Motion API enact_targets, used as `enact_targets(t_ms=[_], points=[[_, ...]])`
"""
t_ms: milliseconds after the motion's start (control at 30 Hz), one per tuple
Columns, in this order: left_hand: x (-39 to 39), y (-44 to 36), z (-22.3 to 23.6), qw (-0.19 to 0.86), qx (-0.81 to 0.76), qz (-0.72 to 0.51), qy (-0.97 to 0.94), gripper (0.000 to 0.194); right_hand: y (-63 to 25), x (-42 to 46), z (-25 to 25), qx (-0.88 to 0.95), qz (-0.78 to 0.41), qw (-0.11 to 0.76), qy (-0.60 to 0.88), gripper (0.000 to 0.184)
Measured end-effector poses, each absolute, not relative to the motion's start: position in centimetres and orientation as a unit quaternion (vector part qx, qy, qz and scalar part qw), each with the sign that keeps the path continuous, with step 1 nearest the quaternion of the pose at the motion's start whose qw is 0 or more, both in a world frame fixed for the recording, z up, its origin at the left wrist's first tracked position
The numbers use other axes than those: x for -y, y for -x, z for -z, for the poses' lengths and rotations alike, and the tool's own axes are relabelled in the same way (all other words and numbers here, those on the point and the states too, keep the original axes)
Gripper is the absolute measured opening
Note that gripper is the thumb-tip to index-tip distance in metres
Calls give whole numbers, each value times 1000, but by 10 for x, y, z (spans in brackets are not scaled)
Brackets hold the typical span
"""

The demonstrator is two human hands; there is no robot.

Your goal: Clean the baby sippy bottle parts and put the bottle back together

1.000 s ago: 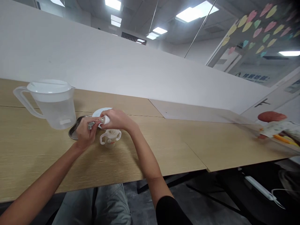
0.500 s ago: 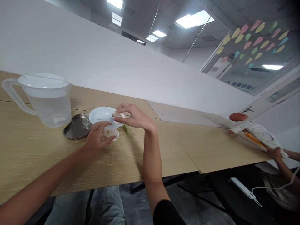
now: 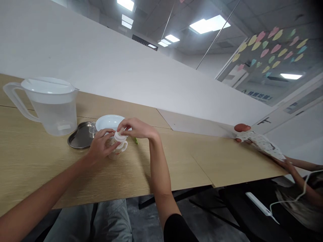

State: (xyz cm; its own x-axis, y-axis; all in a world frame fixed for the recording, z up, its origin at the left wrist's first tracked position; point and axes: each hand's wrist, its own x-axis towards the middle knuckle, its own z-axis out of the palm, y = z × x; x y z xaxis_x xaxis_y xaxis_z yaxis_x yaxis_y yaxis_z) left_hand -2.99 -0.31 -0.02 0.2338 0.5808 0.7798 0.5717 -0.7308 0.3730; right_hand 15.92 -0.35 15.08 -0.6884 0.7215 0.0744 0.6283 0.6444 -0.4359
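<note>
The left hand (image 3: 102,145) grips a white two-handled printed cup (image 3: 116,151), and the right hand (image 3: 138,128) pinches its white plastic top (image 3: 119,136). On the pale wood-grain table (image 3: 45,164) sit a round white plate (image 3: 108,122) at twelve o'clock, a steel kidney tray (image 3: 80,136) at nine, and a clear lidded plastic pitcher (image 3: 49,111) at ten. Far off at three, another person's hand (image 3: 287,164) holds a doll in printed cloth (image 3: 259,143). Lettering on the glass wall (image 3: 256,95) is too blurred to read.

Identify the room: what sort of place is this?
Probably an office-style training or meeting room. It has a long wood-laminate table, a glass partition with paper hearts stuck on it, and panel lights set in the ceiling.
</note>
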Motion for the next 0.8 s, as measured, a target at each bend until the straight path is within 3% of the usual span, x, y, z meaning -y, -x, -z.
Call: enact_targets(t_ms=[233, 433, 800], points=[[3, 29, 1, 37, -373, -491, -786, 35, -162, 2, -151, 891, -204, 100, 393, 15], [3, 29, -1, 60, -383, -454, -802, 49, -158, 1, -149, 886, -215, 81, 402, 12], [4, 25, 5, 114, -397, -463, -784, 58, -150, 6, -149, 892, -197, 81, 398, 21]])
